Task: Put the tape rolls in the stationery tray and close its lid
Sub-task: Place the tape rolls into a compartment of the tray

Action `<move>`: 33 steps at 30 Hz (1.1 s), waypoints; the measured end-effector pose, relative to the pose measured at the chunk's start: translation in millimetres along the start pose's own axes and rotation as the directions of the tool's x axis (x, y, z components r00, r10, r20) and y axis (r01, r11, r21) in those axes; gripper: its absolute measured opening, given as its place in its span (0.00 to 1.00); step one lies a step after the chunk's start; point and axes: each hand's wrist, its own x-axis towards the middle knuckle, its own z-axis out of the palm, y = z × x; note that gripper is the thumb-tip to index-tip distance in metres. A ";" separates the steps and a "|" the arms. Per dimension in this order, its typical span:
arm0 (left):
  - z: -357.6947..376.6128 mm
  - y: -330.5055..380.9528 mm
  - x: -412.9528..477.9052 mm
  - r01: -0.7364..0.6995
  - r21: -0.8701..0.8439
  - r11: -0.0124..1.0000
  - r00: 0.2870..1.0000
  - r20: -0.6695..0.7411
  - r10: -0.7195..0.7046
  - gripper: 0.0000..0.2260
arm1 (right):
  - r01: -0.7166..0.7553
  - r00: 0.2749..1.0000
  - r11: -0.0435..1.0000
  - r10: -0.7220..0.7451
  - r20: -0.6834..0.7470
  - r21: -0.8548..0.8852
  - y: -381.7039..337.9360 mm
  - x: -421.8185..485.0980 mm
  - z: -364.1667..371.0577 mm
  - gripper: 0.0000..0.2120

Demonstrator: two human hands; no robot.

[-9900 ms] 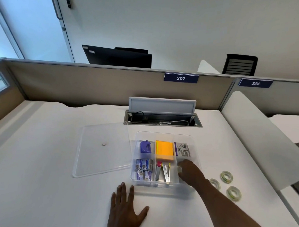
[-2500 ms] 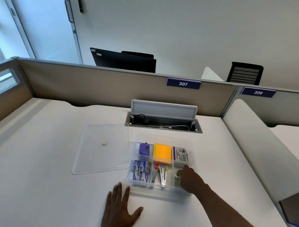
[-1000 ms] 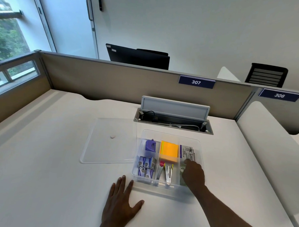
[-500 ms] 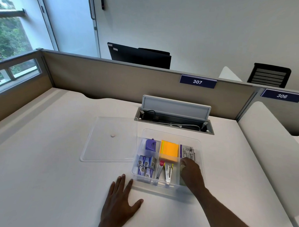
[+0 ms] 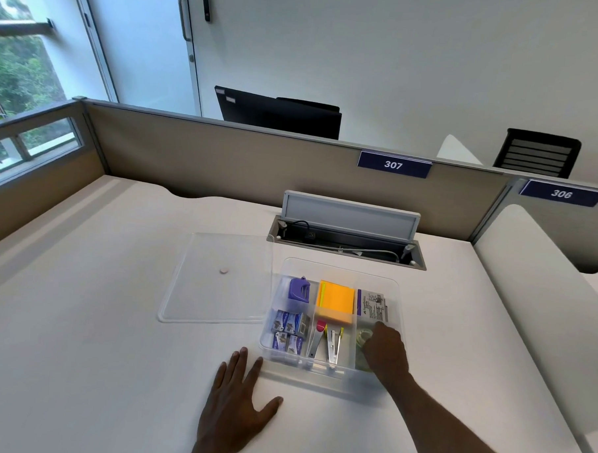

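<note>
Reaching into the clear stationery tray (image 5: 399, 292), the right hand (image 5: 384, 348) sits in the near right compartment, fingers curled down over the tape rolls (image 5: 364, 336) stacked there; whether it grips a roll or only rests on it, I cannot tell. Compared with nearly ten seconds ago, the three rolls that lay on the white desk (image 5: 81, 319) to the right of the tray are gone from that spot, and pale greenish rolls now show through the tray wall under the hand. Over the last half second the hand has barely shifted, staying low in that same compartment. The left hand (image 5: 237, 398) is released, palm flat on the desk, fingers spread, just beside the tray's near left corner, where it has stayed throughout. The clear lid (image 5: 220, 277) remains off, lying flat on the desk against the tray's left side. Inside the tray, a purple sharpener (image 5: 300, 288) sits far left, orange sticky notes (image 5: 335, 301) far centre, a printed packet (image 5: 373, 305) far right, staple boxes (image 5: 289, 332) near left, staplers (image 5: 326, 344) near centre. The camera has swung leftward, showing more window (image 5: 23, 77).
</note>
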 end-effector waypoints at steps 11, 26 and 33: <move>5.2 -2.0 0.2 -0.030 0.013 0.999 0.997 -0.077 0.031 0.40 | 0.018 0.973 0.989 0.017 0.230 -0.148 -2.7 7.8 -17.2 0.12; 5.5 -1.8 -0.4 -0.020 0.000 1.000 0.997 -0.071 0.020 0.39 | 0.160 0.932 0.951 -0.057 0.357 -0.266 -4.9 -2.2 -14.4 0.14; 8.4 -3.0 0.0 -0.020 0.007 1.000 0.997 -0.079 0.020 0.40 | 0.063 0.922 0.969 0.036 0.385 -0.239 -16.5 -1.4 -16.9 0.17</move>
